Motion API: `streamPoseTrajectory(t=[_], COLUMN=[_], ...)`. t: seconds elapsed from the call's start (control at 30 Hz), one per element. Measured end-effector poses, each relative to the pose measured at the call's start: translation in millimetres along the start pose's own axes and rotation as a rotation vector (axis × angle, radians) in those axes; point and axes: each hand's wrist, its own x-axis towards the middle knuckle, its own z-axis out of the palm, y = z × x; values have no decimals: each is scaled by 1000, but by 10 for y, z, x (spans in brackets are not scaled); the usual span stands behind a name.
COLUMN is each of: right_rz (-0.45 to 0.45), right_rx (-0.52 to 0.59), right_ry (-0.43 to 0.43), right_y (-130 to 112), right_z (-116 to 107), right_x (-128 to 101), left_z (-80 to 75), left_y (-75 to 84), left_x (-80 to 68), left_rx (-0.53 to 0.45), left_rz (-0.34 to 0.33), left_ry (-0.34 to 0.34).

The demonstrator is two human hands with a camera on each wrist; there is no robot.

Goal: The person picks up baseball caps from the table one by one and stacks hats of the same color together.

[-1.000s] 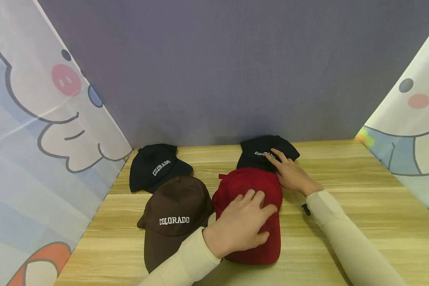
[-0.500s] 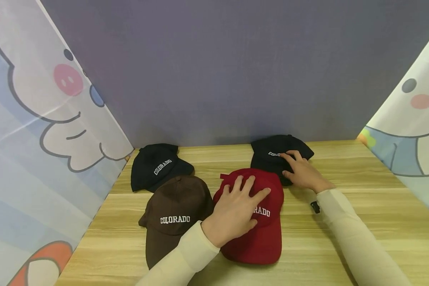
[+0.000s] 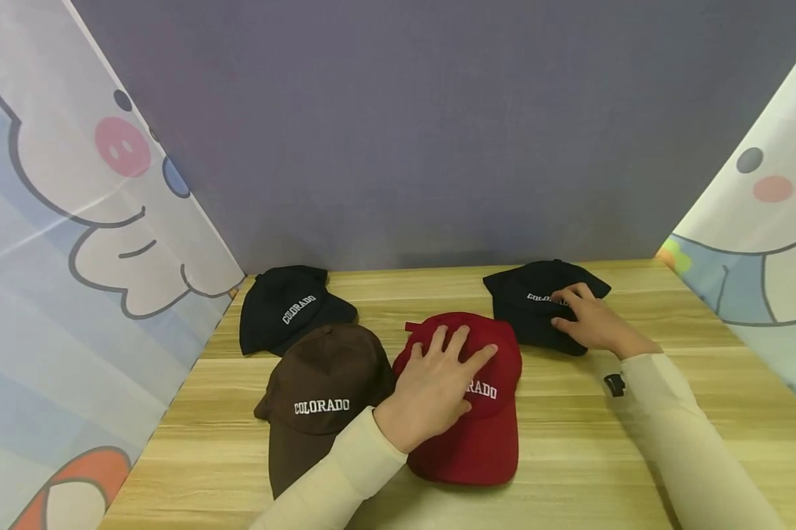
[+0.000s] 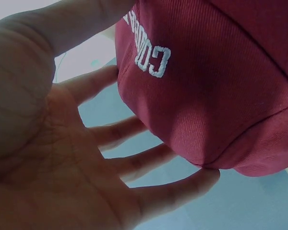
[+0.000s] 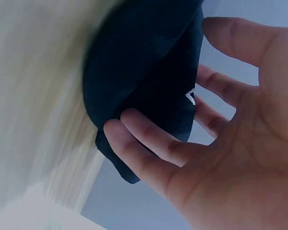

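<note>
A red "COLORADO" cap (image 3: 480, 434) lies on the wooden table (image 3: 636, 442) in the head view. My left hand (image 3: 437, 375) rests flat on its crown, fingers spread and straight. The left wrist view shows that open palm (image 4: 86, 158) against the red cap (image 4: 206, 86). To the right and further back lies a black "COLORADO" cap (image 3: 530, 305), apart from the red one. My right hand (image 3: 590, 324) presses its fingers on that cap's right side. In the right wrist view the fingers (image 5: 149, 143) touch the black cap (image 5: 144, 72) with the thumb held off it.
A brown cap (image 3: 318, 390) lies just left of the red one, touching it. Another black cap (image 3: 288, 305) sits behind it at the back left. Cartoon curtains (image 3: 73, 258) close in both sides and a grey-purple wall (image 3: 404, 132) the back.
My right hand has slid the black cap to the right, away from the red cap. My left hand has moved back up the red crown, uncovering its lettering.
</note>
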Motion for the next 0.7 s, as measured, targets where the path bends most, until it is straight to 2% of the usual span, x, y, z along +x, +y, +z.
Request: streamPoseTrajectory(t=[0.43, 0.7], right_rz=[-66, -174], right_rx=[-42, -119], right_ry=[3, 116], right_y=[27, 53], right_z=[-29, 2], right_x=[-568, -959], left_z=[18, 30], left_y=[-16, -48], left_x=[17, 44], left_rx=[-27, -46], left_rz=[-17, -38], left_ry=[-1, -19])
